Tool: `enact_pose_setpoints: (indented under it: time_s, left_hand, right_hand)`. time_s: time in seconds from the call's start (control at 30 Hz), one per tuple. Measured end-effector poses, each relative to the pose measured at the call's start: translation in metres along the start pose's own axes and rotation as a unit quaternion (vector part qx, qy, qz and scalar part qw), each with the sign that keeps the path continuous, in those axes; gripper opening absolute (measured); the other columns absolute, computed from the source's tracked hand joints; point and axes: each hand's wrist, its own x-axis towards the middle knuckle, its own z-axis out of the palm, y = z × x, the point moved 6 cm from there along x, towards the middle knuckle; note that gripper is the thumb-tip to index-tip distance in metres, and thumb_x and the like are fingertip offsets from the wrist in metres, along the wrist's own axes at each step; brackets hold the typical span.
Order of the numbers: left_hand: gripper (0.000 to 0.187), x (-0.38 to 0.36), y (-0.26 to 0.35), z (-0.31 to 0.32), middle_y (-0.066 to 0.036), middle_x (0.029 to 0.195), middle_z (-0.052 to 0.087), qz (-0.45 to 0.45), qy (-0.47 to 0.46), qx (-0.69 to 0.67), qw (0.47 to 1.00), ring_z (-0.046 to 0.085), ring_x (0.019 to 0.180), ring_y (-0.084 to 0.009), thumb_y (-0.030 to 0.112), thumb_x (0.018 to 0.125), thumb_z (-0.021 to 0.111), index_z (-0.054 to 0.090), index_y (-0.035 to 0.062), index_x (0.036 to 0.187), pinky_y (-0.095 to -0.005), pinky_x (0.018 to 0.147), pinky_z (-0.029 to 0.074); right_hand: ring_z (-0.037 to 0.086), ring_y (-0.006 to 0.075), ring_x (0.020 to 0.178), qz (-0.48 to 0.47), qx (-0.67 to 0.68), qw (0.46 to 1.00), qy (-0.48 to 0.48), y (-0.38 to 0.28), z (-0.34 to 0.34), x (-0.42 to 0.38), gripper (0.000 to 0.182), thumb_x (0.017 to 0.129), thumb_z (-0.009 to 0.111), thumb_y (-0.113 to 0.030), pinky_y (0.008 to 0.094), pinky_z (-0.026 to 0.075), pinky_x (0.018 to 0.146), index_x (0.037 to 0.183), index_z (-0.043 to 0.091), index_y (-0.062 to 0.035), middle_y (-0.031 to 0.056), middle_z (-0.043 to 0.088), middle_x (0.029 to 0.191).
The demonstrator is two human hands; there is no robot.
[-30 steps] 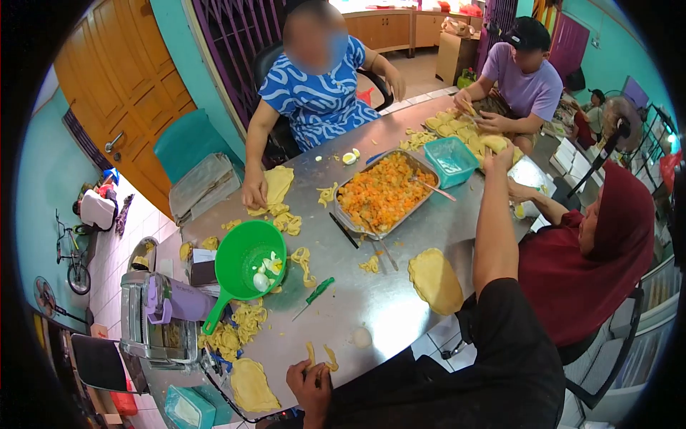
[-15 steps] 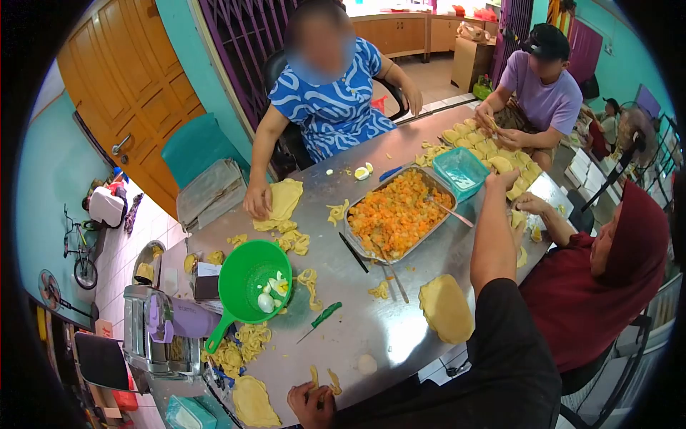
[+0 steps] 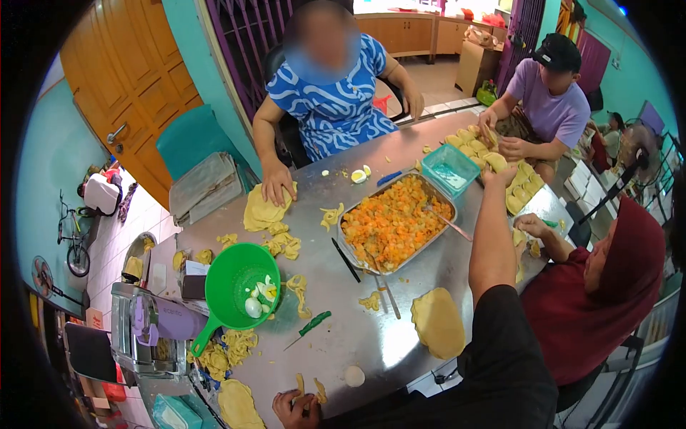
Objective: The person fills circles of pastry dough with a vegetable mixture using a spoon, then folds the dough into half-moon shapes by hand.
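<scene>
My right hand [image 3: 498, 176] reaches across the table at the upper right, its fingers closed on a half-moon pastry [image 3: 495, 161]. This pastry is beside rows of similar filled pastries [image 3: 527, 187] and just right of a clear teal container [image 3: 450, 170]. My left hand [image 3: 296, 410] rests low on the table at the bottom edge, fingers curled; whatever is in them, if anything, is hidden. Two dough strips [image 3: 321, 390] lie right against its fingers. A small round dough piece [image 3: 354, 376] sits to its right, a flat dough sheet [image 3: 239, 405] to its left.
A metal tray of orange filling [image 3: 396, 223] with spoons stands mid-table. Nearby are a green strainer [image 3: 236, 286] with eggs, a green-handled knife [image 3: 314, 324], a dough sheet [image 3: 437, 323] and a pasta machine [image 3: 136, 336]. Three people sit around the table.
The view has shifted slightly. My right hand with the pastry has moved a little closer to the pastry rows. The hand of the person in blue has spread out on a dough sheet.
</scene>
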Motion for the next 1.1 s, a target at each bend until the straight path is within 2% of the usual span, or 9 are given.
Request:
enact_pose_setpoints:
  time_s: [0.07, 0.17, 0.4, 0.47, 0.7, 0.77, 0.87, 1.0, 1.1]
  left_hand:
    - [0.014, 0.000, 0.001, 0.000, -0.014, 0.100, 0.064, 0.000, 0.012, 0.001, 1.000, 0.060, 0.093, -0.0361, 0.012, 0.082, 0.078, 0.072, 0.0093, 0.094, -0.0494, 0.082, 0.046]
    - [0.013, 0.002, 0.002, -0.002, -0.014, 0.100, 0.064, 0.004, 0.011, -0.011, 1.000, 0.060, 0.092, -0.0364, 0.012, 0.082, 0.078, 0.072, 0.0090, 0.093, -0.0499, 0.082, 0.046]
    - [0.014, -0.010, -0.009, 0.003, -0.014, 0.106, 0.062, -0.010, 0.012, -0.001, 1.000, 0.059, 0.098, -0.0355, 0.015, 0.084, 0.077, 0.072, 0.0098, 0.096, -0.0504, 0.086, 0.045]
    - [0.022, -0.027, -0.023, 0.015, -0.011, 0.112, 0.059, -0.064, -0.026, -0.021, 0.997, 0.053, 0.112, -0.0346, 0.025, 0.079, 0.082, 0.074, 0.0117, 0.095, -0.0534, 0.104, 0.038]
    - [0.034, -0.009, -0.003, 0.003, -0.012, 0.110, 0.059, -0.054, -0.035, -0.015, 0.998, 0.053, 0.107, -0.0346, 0.029, 0.075, 0.085, 0.073, 0.0122, 0.102, -0.0499, 0.094, 0.043]
    - [0.029, -0.007, -0.005, 0.010, -0.013, 0.109, 0.059, -0.030, -0.033, -0.042, 0.998, 0.055, 0.104, -0.0332, 0.023, 0.079, 0.082, 0.072, 0.0099, 0.102, -0.0461, 0.091, 0.046]
    - [0.023, -0.006, -0.013, 0.026, -0.012, 0.105, 0.061, -0.045, -0.038, -0.091, 0.994, 0.056, 0.102, -0.0314, 0.018, 0.083, 0.077, 0.070, 0.0066, 0.101, -0.0419, 0.088, 0.047]
    - [0.020, 0.009, -0.028, 0.022, -0.013, 0.102, 0.063, -0.052, -0.034, -0.101, 0.993, 0.059, 0.100, -0.0330, 0.013, 0.086, 0.073, 0.066, 0.0034, 0.102, -0.0391, 0.085, 0.049]
    - [0.015, 0.028, -0.059, -0.005, -0.016, 0.100, 0.065, -0.184, 0.036, -0.220, 0.957, 0.064, 0.093, -0.0326, 0.009, 0.091, 0.065, 0.065, -0.0003, 0.103, -0.0391, 0.083, 0.051]
  right_hand:
    - [0.063, 0.0333, 0.111, -0.088, -0.072, 0.980, 0.160, -0.022, -0.016, -0.032, 0.050, 0.093, 0.053, -0.035, 0.0585, 0.050, 0.090, 0.127, 0.056, 0.0004, 0.0179, 0.064, 0.119]
    - [0.064, 0.0330, 0.108, -0.080, -0.215, 0.938, 0.260, -0.035, -0.042, -0.027, 0.045, 0.091, 0.051, -0.028, 0.0624, 0.052, 0.081, 0.121, 0.056, 0.0051, 0.0202, 0.064, 0.113]
    - [0.063, 0.0331, 0.096, 0.114, -0.218, 0.963, 0.113, -0.001, -0.089, 0.014, 0.037, 0.094, 0.048, -0.031, 0.0577, 0.053, 0.077, 0.121, 0.059, -0.0072, 0.0140, 0.063, 0.112]
    - [0.062, 0.0344, 0.092, 0.146, -0.206, 0.967, -0.026, 0.010, -0.090, 0.027, 0.036, 0.095, 0.047, -0.033, 0.0575, 0.053, 0.078, 0.122, 0.059, -0.0128, 0.0123, 0.062, 0.112]
    - [0.062, 0.0372, 0.099, 0.170, -0.441, 0.873, 0.121, -0.013, -0.079, -0.024, 0.042, 0.094, 0.049, -0.034, 0.0607, 0.051, 0.082, 0.126, 0.059, -0.0087, 0.0148, 0.062, 0.120]
    - [0.036, 0.0330, 0.143, 0.087, -0.369, 0.924, -0.048, -0.011, -0.039, -0.088, 0.063, 0.099, 0.045, -0.045, 0.0472, 0.023, 0.119, 0.145, 0.044, -0.0010, 0.0143, 0.036, 0.157]
    - [0.042, 0.0277, 0.139, 0.035, -0.295, 0.934, -0.198, -0.012, -0.005, -0.152, 0.049, 0.102, 0.047, -0.035, 0.0499, 0.032, 0.114, 0.140, 0.051, -0.0047, 0.0124, 0.047, 0.150]
    - [0.050, 0.0223, 0.131, -0.066, -0.361, 0.895, -0.255, -0.020, 0.013, -0.262, 0.036, 0.104, 0.047, -0.025, 0.0454, 0.042, 0.106, 0.134, 0.057, -0.0077, 0.0087, 0.055, 0.139]
    - [0.059, 0.0179, 0.112, -0.045, -0.324, 0.866, -0.378, -0.013, 0.011, -0.361, 0.031, 0.101, 0.058, -0.024, 0.0338, 0.045, 0.099, 0.126, 0.058, -0.0050, 0.0063, 0.060, 0.124]
